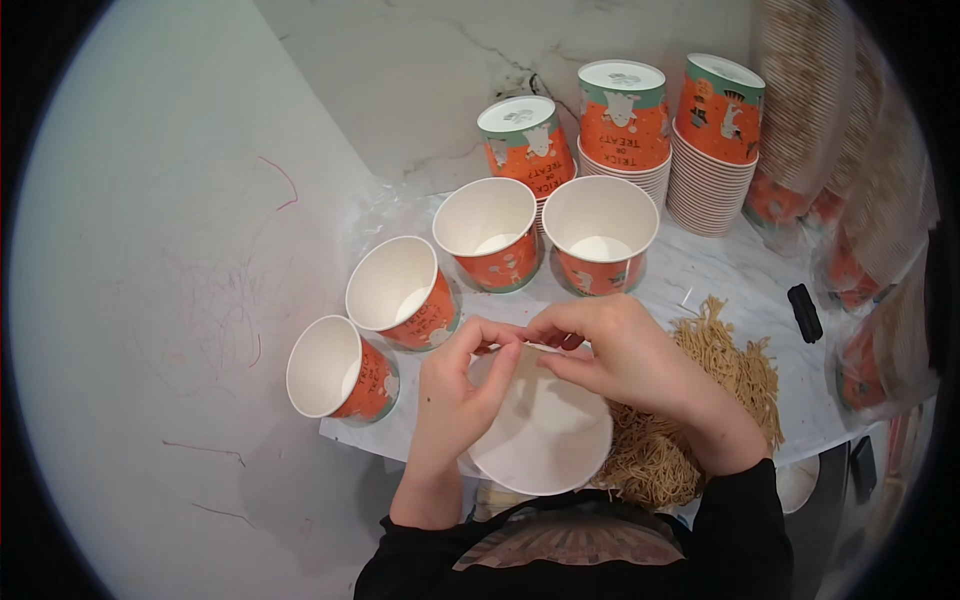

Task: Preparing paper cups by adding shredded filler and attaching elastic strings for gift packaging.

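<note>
Both my hands meet at the far rim of a paper cup [540, 450], whose white inside faces me. My left hand [455, 390] is closed in a pinch, its thumb by the rim. My right hand [615, 350] pinches from the other side, fingertips almost touching the left ones. A small tan bit shows between the fingertips, too small to name. Beside the cup, partly under my right forearm, lies a heap of tan cords [735, 365]. Orange and green paper cups stand beyond, including one upright cup [597, 265] and another [490, 260].
At the left, two more cups, one [375, 385] and another [430, 310], tilt outward. Stacks of upside-down cups [710, 185] line the back by the marble wall [440, 60]. Bagged cup sleeves [880, 230] crowd the right. A black object [804, 313] lies on the white sheet [690, 265].
</note>
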Demonstrator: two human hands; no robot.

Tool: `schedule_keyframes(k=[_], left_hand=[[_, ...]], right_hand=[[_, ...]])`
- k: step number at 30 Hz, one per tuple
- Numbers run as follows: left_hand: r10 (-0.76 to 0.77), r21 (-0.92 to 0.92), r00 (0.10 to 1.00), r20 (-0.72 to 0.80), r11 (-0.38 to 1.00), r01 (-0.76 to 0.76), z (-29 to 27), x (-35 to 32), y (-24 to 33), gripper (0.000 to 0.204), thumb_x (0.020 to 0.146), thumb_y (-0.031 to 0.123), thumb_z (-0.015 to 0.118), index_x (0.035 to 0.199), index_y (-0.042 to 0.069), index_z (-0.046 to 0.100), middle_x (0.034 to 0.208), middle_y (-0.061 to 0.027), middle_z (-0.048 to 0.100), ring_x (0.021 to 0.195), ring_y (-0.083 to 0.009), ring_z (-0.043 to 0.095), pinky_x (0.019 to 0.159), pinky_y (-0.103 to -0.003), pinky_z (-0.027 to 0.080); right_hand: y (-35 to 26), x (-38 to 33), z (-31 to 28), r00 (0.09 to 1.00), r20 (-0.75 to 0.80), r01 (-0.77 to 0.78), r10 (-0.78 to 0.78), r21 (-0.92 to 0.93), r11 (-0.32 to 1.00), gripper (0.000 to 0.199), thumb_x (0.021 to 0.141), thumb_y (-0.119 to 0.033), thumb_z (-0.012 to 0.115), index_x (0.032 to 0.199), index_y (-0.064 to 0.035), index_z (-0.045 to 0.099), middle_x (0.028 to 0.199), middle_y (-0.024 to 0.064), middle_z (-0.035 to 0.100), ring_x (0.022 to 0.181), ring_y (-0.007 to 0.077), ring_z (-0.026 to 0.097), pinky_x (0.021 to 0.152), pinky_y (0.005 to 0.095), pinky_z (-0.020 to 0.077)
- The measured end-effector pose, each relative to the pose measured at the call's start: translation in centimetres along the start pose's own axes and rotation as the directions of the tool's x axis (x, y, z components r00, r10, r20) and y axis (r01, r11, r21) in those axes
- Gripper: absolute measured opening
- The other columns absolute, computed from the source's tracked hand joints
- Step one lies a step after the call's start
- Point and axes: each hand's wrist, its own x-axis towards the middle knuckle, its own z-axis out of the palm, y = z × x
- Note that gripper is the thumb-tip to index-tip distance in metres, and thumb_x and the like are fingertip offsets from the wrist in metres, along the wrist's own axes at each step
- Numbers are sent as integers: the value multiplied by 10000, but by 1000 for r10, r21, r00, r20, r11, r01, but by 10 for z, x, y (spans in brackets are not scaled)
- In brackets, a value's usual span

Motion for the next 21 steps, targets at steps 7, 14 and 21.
schedule_keyframes(k=[7,14,21], left_hand=[[-141,-436,965,221,871,227,-3,17,-27,270,974,82,633,1227,-4,594,1199,-99,682,986,-122,657,849,-264,521],[-136,-477,948,289,838,266,0,18,-49,340,984,63,619,1307,-32,568,1158,-97,680,1066,-105,630,880,-242,514],[-173,-300,982,79,935,189,7,15,-54,193,954,32,640,1130,-19,702,980,-74,718,929,-116,673,816,-263,543]], right_hand=[[21,8,6,993,-93,79,-76,31,996,134,785,-57,698,914,-33,727,784,148,715,712,305,712,650,383,553],[34,16,8,989,-82,128,-126,13,992,111,802,-60,685,909,-34,693,843,112,695,765,283,688,701,353,544],[56,27,7,997,68,-46,20,396,917,99,897,-11,629,995,-12,636,922,23,664,864,96,644,783,265,530]])
